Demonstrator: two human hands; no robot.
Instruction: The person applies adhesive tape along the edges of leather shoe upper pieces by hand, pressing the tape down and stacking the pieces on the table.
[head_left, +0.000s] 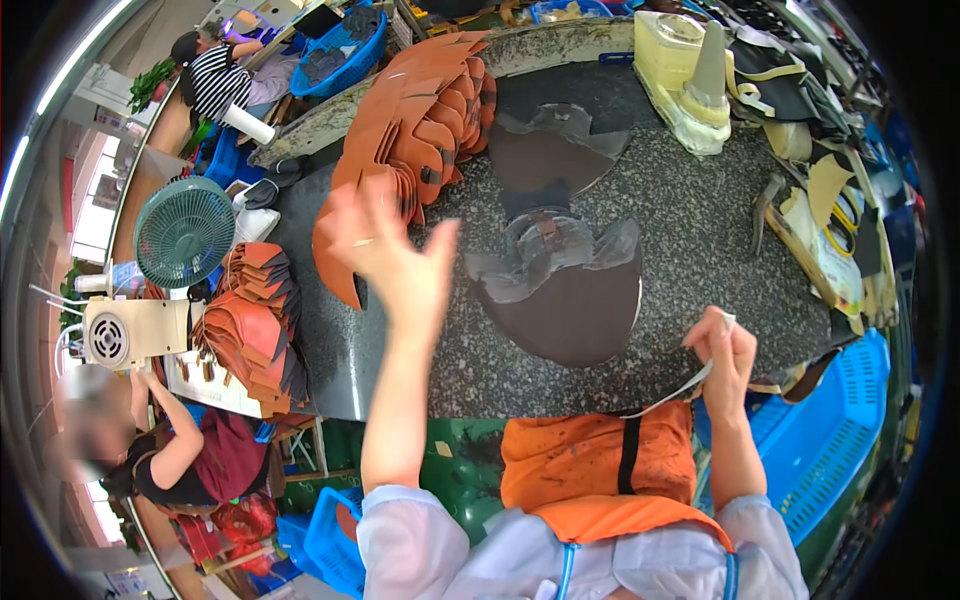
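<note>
My left hand [385,250] is raised with fingers spread, slightly blurred, over the near end of a fanned stack of orange-brown leather-like cut pieces [425,110]. It holds nothing that I can see. At the table's near edge, my right hand [725,350] is pinched on a thin pale strip [685,385], whose tail hangs down to the left toward my lap. Between my hands lies a dark brown curved piece [565,325] with a wrinkled grey, film-like band along its far edge. A similar dark piece [555,160] lies beyond it.
Speckled stone worktop [700,250]; a cone on a tub [710,75] stands far right. Scissors [845,225] and a curved tool [767,210] lie right, above a blue basket [830,430]. At left are a green fan [185,230], more orange pieces [255,330] and a co-worker [190,450].
</note>
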